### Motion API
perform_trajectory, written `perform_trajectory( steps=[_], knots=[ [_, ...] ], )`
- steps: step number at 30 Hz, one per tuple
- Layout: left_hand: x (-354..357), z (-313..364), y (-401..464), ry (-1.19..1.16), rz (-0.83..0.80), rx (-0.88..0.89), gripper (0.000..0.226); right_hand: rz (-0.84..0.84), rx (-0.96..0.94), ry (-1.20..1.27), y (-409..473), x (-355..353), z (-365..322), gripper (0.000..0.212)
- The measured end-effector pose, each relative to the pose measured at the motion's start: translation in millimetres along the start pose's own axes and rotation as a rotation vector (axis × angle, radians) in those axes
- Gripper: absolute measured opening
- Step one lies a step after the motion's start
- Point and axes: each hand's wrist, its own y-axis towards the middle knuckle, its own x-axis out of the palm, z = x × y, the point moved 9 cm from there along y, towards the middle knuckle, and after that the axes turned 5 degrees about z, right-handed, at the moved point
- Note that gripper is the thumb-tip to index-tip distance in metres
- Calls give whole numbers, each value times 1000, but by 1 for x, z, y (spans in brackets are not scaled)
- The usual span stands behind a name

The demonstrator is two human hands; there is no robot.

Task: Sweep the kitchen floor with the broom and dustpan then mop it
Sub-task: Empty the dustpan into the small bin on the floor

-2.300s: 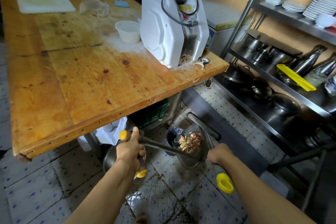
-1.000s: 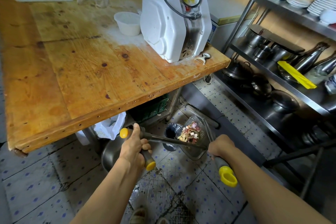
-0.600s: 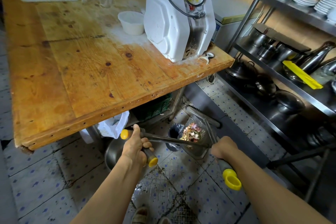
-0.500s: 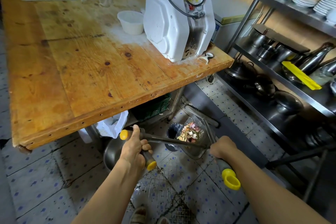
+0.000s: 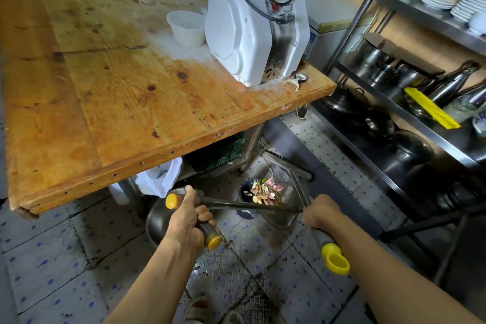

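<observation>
Head view, lower centre: left hand [image 5: 188, 214] clamped on two yellow-capped handles; right hand [image 5: 319, 212] wrapped round dustpan [image 5: 285, 201] handle. Dustpan loaded with scraps, light, spill-prone; keep level.

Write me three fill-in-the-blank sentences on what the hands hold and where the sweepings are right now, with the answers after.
1. The dustpan holding food scraps is tilted over a small dark ____ on the floor.
2. The right hand holds a handle that ends in a ____ hanging loop.
3. The left hand grips ____ handles with yellow ends.
4. The white machine stands on the ____ table.

Missing words: bin; yellow; two; wooden
</observation>
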Motion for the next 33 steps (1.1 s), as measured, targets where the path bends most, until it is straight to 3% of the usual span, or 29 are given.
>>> perform_trajectory(
  steps=[5,11,15,18,21,24,27,31,33],
  knots=[
    [6,3,1,3,-7,7,39,14,0,25,1,-2,0,30],
    [2,2,-5,-25,2,4,40,3,2,6,4,-4,0,17],
    [-3,2,-9,-39,10,6,39,10,-4,-8,4,-4,1,35],
    [-5,6,-5,-59,15,-1,42,-10,0,2,7,-3,0,14],
    [-1,5,-4,-69,15,-7,42,-35,-4,20,6,-1,-4,13],
    [-3,2,-6,-46,7,1,39,1,-10,4,4,-5,-8,31],
    [-6,3,-8,-71,24,-2,41,-35,-3,-4,3,-1,-7,20],
    [-5,2,-17,-60,-5,10,41,-16,2,5,1,0,-6,38],
    [-9,3,-15,-82,-2,-2,44,-22,-10,6,1,0,-8,30]
  ],
)
